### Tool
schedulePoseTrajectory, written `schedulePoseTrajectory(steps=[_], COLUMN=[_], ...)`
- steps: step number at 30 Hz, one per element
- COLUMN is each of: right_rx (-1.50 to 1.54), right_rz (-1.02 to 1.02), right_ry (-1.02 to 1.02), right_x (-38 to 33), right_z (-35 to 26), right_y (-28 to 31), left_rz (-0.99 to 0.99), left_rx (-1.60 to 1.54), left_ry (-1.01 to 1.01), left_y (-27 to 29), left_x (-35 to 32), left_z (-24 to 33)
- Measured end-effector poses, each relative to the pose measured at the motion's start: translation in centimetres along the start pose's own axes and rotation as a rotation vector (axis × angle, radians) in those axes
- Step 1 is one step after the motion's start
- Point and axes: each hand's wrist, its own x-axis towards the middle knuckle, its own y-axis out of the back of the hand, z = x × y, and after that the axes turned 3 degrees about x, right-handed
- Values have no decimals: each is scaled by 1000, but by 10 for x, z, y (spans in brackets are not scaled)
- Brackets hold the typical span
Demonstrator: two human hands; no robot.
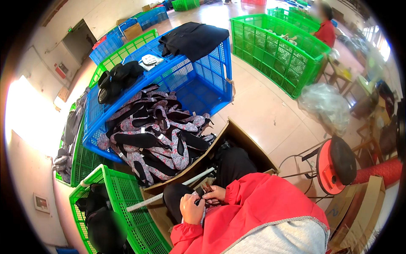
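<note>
Over my lap, my left hand point(192, 208) and my right hand point(216, 193) are close together, fingers bent around a small floral and black fabric piece point(200, 193). Most of that piece is hidden by my fingers. Something brownish and thin shows at my right fingertips, too small to name. Just ahead, a heap of pink-grey floral fabric pieces with black linings point(154, 127), looking like shoe uppers, spills from a tipped blue crate point(203, 91) towards an open cardboard box point(249, 144) around my knees. Beside my hands a white rod point(169, 194) slants across the box.
A green crate with black items point(131, 207) stands close on my left. Black cloth point(192, 40) and black shoes point(118, 80) lie on the blue crate. Right of me are a red and black round stool point(332, 165) and cardboard point(355, 211). A person in red point(325, 31) is beyond a large green crate point(275, 51).
</note>
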Motion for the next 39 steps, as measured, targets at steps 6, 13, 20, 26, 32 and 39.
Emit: schedulePoseTrajectory(steps=[6,13,20,26,32,39], right_rx=[-13,4,32,63,115,-44], right_rz=[8,10,-15,-21,179,526], right_ry=[-7,-3,-22,-21,24,-86], right_x=[-1,-1,7,8,31,69], right_z=[-1,-2,10,7,13,51], right_y=[-1,-1,16,15,44,102], left_rz=[13,-8,22,29,29,25], left_rx=[1,1,-4,-42,-66,-154], left_ry=[-15,1,-48,-84,-138,-140], left_y=[-1,-2,-6,-9,-11,-22], left_x=[2,2,3,5,11,19], left_z=[0,0,-4,-11,-14,-11])
